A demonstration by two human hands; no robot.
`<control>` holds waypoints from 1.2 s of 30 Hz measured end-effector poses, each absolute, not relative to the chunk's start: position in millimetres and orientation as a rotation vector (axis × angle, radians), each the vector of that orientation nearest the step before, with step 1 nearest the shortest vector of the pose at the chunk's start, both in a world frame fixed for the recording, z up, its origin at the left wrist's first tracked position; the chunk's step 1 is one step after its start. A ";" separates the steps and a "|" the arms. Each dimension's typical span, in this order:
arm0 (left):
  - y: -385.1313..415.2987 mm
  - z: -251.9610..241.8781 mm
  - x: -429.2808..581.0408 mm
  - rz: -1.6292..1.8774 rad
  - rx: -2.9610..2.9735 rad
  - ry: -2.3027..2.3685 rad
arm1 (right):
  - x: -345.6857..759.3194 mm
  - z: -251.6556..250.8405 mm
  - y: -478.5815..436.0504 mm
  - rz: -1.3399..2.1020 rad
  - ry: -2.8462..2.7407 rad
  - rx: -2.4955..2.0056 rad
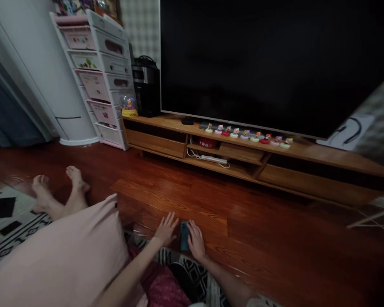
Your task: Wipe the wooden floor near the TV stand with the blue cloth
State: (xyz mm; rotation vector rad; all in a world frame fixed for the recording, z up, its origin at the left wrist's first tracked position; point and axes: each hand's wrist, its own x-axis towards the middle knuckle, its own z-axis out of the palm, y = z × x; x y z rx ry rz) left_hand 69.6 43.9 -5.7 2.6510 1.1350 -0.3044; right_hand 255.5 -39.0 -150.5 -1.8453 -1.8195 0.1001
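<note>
A small dark teal rectangular object lies flat on the wooden floor at the rug's edge; its kind is not clear in the dim light. My right hand lies along its right side, fingers stretched forward and touching its edge. Just left of the object, my left hand is spread over the floor, fingers apart and holding nothing. A large pale pink pillow is beside my left forearm.
Another person's bare feet extend past the pillow. Ahead stands a long wooden TV cabinet with a row of small figurines below a big dark television. A white drawer tower is at left; a patterned rug lies beneath.
</note>
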 end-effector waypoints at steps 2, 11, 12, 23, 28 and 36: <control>47.0 15.8 38.5 -0.296 2.703 1.206 | 226.6 -149.7 -31.5 0.184 -1.930 -1.796; 7.0 30.2 -49.0 -0.377 2.605 1.489 | 232.9 -138.1 -17.2 0.377 -2.011 -1.974; 2.0 28.5 -47.4 -0.365 2.595 1.470 | 242.8 -137.3 -23.1 0.379 -2.050 -1.949; -8.9 28.1 -27.2 -0.492 2.349 1.299 | 279.4 -150.6 -100.0 0.387 -2.051 -1.920; -9.0 31.2 -28.2 -0.497 2.339 1.290 | 281.2 -148.8 -65.5 0.299 -1.958 -2.020; -6.7 29.6 -28.6 -0.494 2.316 1.279 | 260.2 -133.6 -4.0 0.243 -1.682 -2.221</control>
